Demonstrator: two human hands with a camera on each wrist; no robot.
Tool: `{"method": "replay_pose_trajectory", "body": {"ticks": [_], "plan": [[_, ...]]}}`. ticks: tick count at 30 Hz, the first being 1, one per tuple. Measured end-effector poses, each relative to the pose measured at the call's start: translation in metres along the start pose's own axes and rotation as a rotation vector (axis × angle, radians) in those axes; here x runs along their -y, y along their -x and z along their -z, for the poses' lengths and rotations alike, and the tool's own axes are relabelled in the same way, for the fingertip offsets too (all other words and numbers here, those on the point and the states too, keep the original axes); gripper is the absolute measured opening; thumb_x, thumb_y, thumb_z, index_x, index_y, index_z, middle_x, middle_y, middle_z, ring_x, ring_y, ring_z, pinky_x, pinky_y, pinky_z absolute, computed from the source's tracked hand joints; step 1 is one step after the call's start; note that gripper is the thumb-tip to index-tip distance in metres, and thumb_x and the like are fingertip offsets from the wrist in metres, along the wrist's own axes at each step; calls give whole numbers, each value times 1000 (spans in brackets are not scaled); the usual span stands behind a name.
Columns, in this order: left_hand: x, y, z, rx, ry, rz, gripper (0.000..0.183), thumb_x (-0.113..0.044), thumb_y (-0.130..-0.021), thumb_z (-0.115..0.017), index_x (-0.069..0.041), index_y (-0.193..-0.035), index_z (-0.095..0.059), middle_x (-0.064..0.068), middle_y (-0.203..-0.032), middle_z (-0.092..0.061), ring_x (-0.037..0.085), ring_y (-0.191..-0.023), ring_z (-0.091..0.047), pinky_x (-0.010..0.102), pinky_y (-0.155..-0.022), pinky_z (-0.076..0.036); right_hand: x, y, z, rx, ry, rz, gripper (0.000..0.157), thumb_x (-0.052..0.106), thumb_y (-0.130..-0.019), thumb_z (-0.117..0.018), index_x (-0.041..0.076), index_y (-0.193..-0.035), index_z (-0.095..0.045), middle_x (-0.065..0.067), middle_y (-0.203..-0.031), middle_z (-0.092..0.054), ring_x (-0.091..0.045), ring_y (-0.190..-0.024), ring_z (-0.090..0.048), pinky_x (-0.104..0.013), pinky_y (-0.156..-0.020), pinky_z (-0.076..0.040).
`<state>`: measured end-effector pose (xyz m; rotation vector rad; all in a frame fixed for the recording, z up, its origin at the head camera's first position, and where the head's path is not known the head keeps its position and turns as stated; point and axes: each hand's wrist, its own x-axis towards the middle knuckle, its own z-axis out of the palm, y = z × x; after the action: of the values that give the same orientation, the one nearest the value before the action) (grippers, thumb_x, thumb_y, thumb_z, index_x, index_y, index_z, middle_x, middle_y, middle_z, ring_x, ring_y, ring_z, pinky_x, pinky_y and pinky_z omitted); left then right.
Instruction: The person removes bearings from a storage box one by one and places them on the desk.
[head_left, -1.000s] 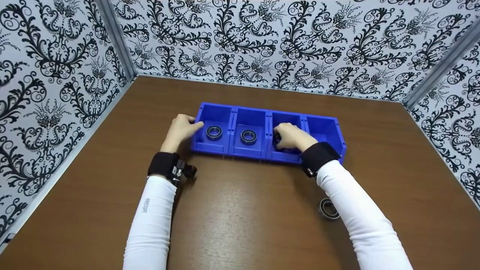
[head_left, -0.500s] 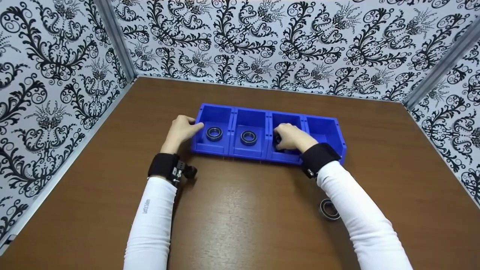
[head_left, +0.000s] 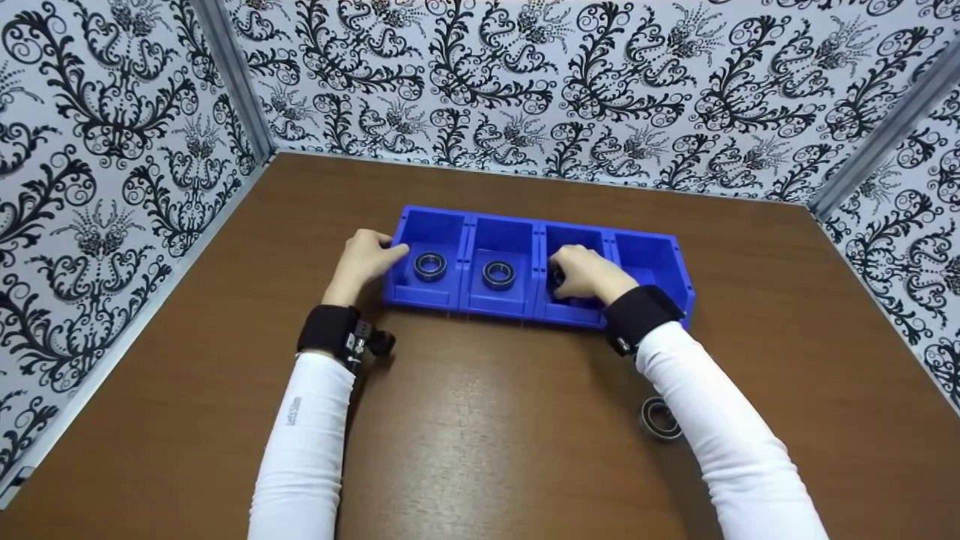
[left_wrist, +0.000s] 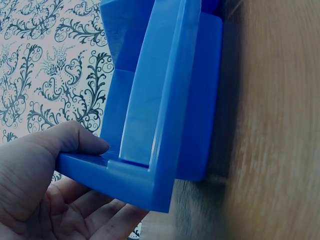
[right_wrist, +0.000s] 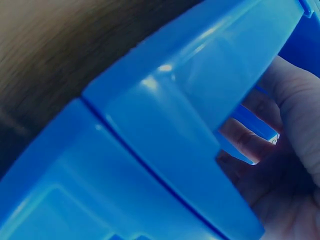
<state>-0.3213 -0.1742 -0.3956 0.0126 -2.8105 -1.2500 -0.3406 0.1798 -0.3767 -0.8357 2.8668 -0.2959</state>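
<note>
A row of blue storage bins (head_left: 495, 306) with several compartments stands on the table. My left hand (head_left: 365, 255) grips the leftmost side wall; in the left wrist view its thumb lies inside the wall and its fingers outside. My right hand (head_left: 585, 271) reaches down into the third compartment from the left, fingers curled on a dark ball bearing (head_left: 558, 277) that is mostly hidden by the hand. One bearing (head_left: 430, 266) lies flat in the first compartment and another bearing (head_left: 498, 275) in the second. Bin walls partly cover the right fingers in the right wrist view.
Another bearing (head_left: 661, 418) lies on the brown table (head_left: 465, 450), partly behind my right forearm. The fourth compartment (head_left: 646, 255) sits to the right of my right hand. Patterned walls (head_left: 525, 90) enclose the table at the back and sides.
</note>
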Motion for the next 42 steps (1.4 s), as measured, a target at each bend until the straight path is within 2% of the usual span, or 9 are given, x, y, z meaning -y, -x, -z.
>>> {"method": "replay_pose_trajectory", "body": {"ticks": [4,12,20,27,31,34,38,42], "plan": [[0,0,0,2,2,-3,39,-23,-95,-64,5,-118,-76,22,-117,-73,28,-99,-62,41,-89,-52,-1,1,2,-20,-3,30,10,3,-73,-72,4,-78,-63,-9,-82,-59,-31,-79,-57,-52,-74,-51],[2,0,-1,8,4,6,38,-23,-97,-64,6,-118,-76,18,-108,-73,24,-91,-59,29,-76,-46,2,3,6,-19,4,37,9,4,-74,-72,5,-80,-66,-11,-86,-60,-32,-82,-57,-53,-76,-52],[2,-1,0,8,2,12,39,-24,-97,-65,6,-120,-75,20,-112,-72,26,-95,-60,34,-82,-49,6,6,10,-9,24,49,14,5,-74,-71,1,-88,-70,-15,-90,-63,-33,-85,-57,-53,-78,-52],[1,0,0,9,5,9,39,-24,-97,-65,6,-120,-75,20,-113,-72,27,-96,-60,38,-86,-50,7,8,14,-13,33,47,23,4,-75,-73,-2,-97,-74,-20,-102,-70,-39,-99,-64,-57,-88,-53],[1,1,0,-6,3,-2,33,-24,-95,-65,5,-107,-78,10,-93,-69,25,-88,-56,33,-78,-46,7,9,17,2,29,31,35,5,-77,-74,-5,-110,-74,-23,-114,-71,-43,-111,-64,-60,-96,-50],[1,1,0,-16,1,-11,32,-23,-94,-65,4,-101,-78,6,-86,-65,24,-85,-54,32,-74,-44,7,9,18,7,27,24,41,5,-78,-75,-5,-118,-73,-24,-119,-71,-44,-117,-63,-60,-100,-49],[0,1,0,-12,2,-11,35,-23,-94,-65,5,-110,-78,14,-101,-72,26,-91,-58,37,-84,-49,9,10,21,7,34,28,41,7,-79,-77,-5,-119,-73,-24,-120,-71,-43,-117,-63,-59,-101,-49],[1,0,0,-11,0,-5,36,-24,-94,-65,5,-112,-78,16,-103,-72,26,-92,-59,40,-87,-50,10,11,24,6,36,31,41,8,-79,-78,-5,-118,-74,-24,-119,-71,-43,-117,-63,-60,-102,-48]]}}
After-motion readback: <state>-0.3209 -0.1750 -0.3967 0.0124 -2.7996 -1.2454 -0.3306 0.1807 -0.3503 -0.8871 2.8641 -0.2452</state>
